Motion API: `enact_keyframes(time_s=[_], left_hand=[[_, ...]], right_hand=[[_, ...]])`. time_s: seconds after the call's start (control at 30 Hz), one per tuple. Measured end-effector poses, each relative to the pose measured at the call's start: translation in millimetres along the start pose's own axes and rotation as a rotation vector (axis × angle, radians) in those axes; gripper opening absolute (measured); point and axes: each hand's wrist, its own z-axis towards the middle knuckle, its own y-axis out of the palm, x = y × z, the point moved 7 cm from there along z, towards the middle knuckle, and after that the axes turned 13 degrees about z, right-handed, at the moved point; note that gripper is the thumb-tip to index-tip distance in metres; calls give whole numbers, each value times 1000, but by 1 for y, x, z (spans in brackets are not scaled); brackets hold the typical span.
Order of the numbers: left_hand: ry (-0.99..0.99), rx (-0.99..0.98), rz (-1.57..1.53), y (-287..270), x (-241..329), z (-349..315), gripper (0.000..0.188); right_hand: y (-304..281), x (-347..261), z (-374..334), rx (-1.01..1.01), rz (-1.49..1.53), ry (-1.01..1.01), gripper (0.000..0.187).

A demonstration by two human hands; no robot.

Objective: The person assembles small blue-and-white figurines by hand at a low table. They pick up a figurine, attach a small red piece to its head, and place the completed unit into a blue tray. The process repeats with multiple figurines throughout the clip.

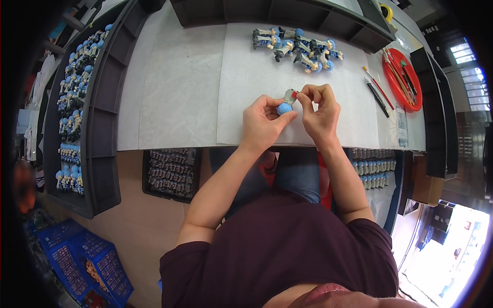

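Observation:
Over the white paper sheet [241, 72] I hold a small figurine [284, 108] with a round blue head and a grey-white body. My left hand [261, 120] is closed around it, thumb and fingers near the blue head. At the body end, the fingertips of my right hand [322, 111] are pinched together on a small red piece [295, 94]. Whether that piece is fixed to the figurine cannot be made out. Farther back on the sheet lies a loose group of similar blue-headed figurines [303, 47].
At the right lie a black pen-like tool [377, 97], a thin red brush [379, 87] and a red tray [389, 66] with brushes. Dark crates stand along the back [287, 13] and left [100, 118], the left one full of figurines. A filled black tray [172, 174] sits below the table edge.

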Motion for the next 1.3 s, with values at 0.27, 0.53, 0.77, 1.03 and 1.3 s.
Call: enact_keyframes(time_s=[0.27,0.53,0.77,1.03,1.3], left_hand=[[12,-13,-65,3,1,-4,25],[44,7,19,4,2,-3,26],[81,-1,33,6,3,-7,28],[185,38,71,5,7,-8,26],[142,12,63,7,8,-7,30]], right_hand=[[-11,-5,12,87,-27,-37,25],[-7,-5,5,0,-118,2,22],[-28,0,14,126,-100,5,22],[-16,-4,-4,63,-139,-26,22],[-31,-14,-4,151,127,-2,27]])
